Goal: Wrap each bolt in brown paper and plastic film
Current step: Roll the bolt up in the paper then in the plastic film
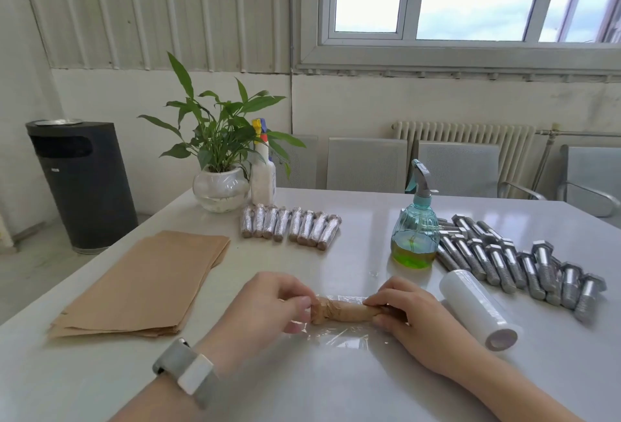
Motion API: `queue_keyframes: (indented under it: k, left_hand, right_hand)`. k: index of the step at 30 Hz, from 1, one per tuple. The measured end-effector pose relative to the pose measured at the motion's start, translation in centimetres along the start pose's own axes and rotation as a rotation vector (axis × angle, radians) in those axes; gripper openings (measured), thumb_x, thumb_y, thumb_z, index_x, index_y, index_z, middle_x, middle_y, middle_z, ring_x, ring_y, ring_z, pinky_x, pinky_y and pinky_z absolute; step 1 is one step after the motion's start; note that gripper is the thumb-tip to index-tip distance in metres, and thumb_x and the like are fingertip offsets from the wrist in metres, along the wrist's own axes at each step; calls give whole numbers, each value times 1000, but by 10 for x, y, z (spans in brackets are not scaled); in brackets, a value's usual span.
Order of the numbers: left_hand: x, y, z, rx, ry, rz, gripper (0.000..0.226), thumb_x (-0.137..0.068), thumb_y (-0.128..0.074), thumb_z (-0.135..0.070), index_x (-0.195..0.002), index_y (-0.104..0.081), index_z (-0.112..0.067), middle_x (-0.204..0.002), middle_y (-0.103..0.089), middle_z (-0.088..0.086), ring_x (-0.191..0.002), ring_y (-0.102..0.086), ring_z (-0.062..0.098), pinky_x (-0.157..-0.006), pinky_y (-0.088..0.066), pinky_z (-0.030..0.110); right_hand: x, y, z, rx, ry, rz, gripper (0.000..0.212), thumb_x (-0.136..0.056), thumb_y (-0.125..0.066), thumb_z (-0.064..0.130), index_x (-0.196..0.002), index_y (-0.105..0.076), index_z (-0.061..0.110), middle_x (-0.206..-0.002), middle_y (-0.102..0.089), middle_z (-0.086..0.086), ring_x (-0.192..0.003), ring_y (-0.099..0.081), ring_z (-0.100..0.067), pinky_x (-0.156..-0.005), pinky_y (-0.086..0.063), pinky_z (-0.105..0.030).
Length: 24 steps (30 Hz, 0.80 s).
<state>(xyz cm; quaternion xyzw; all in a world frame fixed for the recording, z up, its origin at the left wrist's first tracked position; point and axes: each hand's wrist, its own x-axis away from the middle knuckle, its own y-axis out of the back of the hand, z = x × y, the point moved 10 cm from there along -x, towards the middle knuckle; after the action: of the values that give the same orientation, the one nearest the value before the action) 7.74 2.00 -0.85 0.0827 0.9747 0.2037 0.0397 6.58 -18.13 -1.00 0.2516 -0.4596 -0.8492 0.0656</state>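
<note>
Hands meet low in the middle of the frame, where we see a paper-wrapped bolt [341, 311] lying crosswise on a sheet of clear plastic film [339, 337] spread on the white bench [336, 388]. Our left hand [265, 304], with a grey watch [188, 369] on its wrist, pinches the left end of the brown roll between thumb and fingers, and our right hand [401, 315] grips the right end with its fingers curled over it. At the lower left lies a stack of brown paper sheets [141, 283]. Just right of the right hand rests a roll of plastic film [477, 309] on its side. Farther right we see a heap of bare steel bolts [510, 263], and beside them, above the right hand, stands a teal spray bottle [415, 230] with green liquid in its bottom. Above the middle of the frame a row of finished wrapped bolts [290, 226] lies side by side. Behind that row stand a white spray bottle [263, 172] and a potted plant [220, 166] in a glass bowl. At the left edge a dark bin [84, 186] stands on the floor.
</note>
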Motion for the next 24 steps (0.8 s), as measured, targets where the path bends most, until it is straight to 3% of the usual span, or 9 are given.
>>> queue_keyframes:
  k: [2, 4, 6, 9, 13, 18, 24]
  left_hand:
    - [-4, 30, 14, 45, 62, -80, 14, -93, -60, -4, -87, -71, -11, -80, -74, 6, -67, -72, 18, -56, -57, 27]
    - [-8, 67, 28, -250, 78, -225, 13, -93, -61, -16, -83, -67, -18, -79, -71, 0, -65, -68, 15, -56, -52, 27]
    - [-12, 86, 40, -636, 142, -269, 15, -92, -60, -37, -81, -62, -28, -84, -67, -11, -78, -64, 12, -69, -50, 28]
    - [-14, 86, 51, -859, 209, -270, 28, -89, -53, -56, -80, -56, -30, -90, -61, -15, -92, -59, 14, -71, -44, 28]
    - [-20, 77, 51, -865, 193, -275, 28, -89, -54, -58, -74, -50, -34, -99, -56, -13, -102, -58, 16, -78, -44, 29]
    - [-26, 73, 58, -795, 166, -264, 24, -92, -57, -49, -76, -53, -31, -86, -47, -19, -90, -52, 13, -77, -45, 29]
    - [-34, 82, 59, -527, 133, -260, 18, -95, -56, -36, -82, -54, -23, -80, -64, -6, -76, -62, 17, -73, -51, 34]
  right_hand:
    - [-1, 1, -2, 3, -8, -1, 22, -88, -70, 14, -107, -72, 24, -99, -57, 17, -94, -53, 8, -81, -37, -6]
    - [-1, 2, -4, -3, -21, -1, 22, -88, -70, 14, -106, -72, 26, -99, -57, 18, -94, -53, 8, -80, -37, -6]
    - [-1, 2, -6, -6, -27, 2, 21, -88, -71, 14, -105, -72, 27, -99, -57, 18, -94, -53, 8, -79, -37, -5]
    - [-2, 1, -8, -3, -29, 8, 23, -88, -71, 14, -106, -72, 27, -100, -57, 18, -96, -53, 9, -79, -36, -5]
    - [-2, -1, -9, -5, -33, 18, 23, -89, -69, 17, -108, -71, 30, -101, -57, 19, -97, -53, 7, -79, -36, -6]
    - [-2, -1, -10, -13, -22, 18, 23, -90, -69, 17, -108, -71, 30, -101, -57, 19, -96, -54, 5, -81, -38, -8]
    - [-2, -2, -11, -19, -20, 25, 21, -90, -68, 19, -107, -70, 31, -102, -56, 20, -98, -51, 8, -80, -35, -5]
